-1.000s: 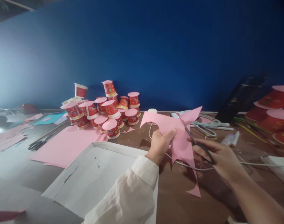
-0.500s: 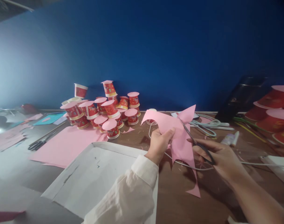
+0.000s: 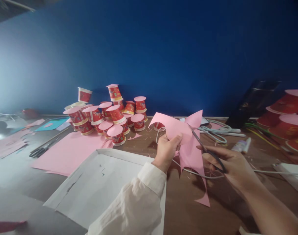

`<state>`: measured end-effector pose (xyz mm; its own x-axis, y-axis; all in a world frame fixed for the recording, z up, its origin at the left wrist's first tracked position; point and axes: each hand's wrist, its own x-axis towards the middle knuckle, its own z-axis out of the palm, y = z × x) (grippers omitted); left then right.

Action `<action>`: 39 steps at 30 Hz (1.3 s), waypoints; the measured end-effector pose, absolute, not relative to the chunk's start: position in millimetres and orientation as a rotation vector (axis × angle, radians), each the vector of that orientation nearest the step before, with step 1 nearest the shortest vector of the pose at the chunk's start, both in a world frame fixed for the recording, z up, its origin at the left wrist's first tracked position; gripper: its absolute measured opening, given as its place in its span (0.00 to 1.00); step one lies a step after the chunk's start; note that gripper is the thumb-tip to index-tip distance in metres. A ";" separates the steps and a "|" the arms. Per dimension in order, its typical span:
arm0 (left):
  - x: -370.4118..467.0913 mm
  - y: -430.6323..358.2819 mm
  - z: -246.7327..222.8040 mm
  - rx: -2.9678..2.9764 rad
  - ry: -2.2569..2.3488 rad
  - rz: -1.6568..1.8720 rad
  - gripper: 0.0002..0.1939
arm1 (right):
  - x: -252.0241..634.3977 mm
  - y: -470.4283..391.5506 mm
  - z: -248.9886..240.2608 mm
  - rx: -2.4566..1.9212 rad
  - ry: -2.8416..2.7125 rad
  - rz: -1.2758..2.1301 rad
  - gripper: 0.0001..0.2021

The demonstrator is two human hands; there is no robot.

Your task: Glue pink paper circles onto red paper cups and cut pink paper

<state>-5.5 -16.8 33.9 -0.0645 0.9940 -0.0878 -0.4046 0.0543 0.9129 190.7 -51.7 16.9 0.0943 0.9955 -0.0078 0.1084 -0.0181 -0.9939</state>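
Note:
My left hand (image 3: pixel 168 147) pinches a pink sheet of paper (image 3: pixel 191 150) between thumb and fingers, above the brown table. The sheet has curved cut-outs along its edges, and a thin strip of it dangles at the lower right. In my right hand (image 3: pixel 227 163) is a pair of dark-handled scissors (image 3: pixel 200 143), its fingers closed round the handles. The blades lie against the paper's upper right part, beside a pointed flap. Part of the blades is hidden by the paper. One red paper cup (image 3: pixel 159 126) stands behind the sheet, partly covered by it.
Red cups topped with pink paper discs (image 3: pixel 116 114) are stacked at the back left, more cups (image 3: pixel 295 124) at the right. Pink sheets (image 3: pixel 70 151) lie beside a white box lid (image 3: pixel 102 182). White cables (image 3: pixel 217 133), a glue tube (image 3: pixel 240 146) and a black object (image 3: pixel 251 101) sit right.
The pink paper's top flap has shifted slightly left and the sheet turned a little. Both hands stay nearly in place, still holding the paper and scissors.

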 end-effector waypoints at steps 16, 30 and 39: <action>-6.1 -13.4 27.5 0.816 1.003 1.412 0.27 | 197.9 -46.0 12.4 -1.357 -1.279 1.134 0.38; -12.7 -12.3 27.3 1.036 0.971 1.298 0.26 | 202.3 -45.3 12.9 -1.401 -1.285 1.131 0.38; -12.5 -12.9 27.6 1.009 0.979 1.289 0.26 | 205.0 -43.1 9.0 -1.389 -1.295 1.125 0.38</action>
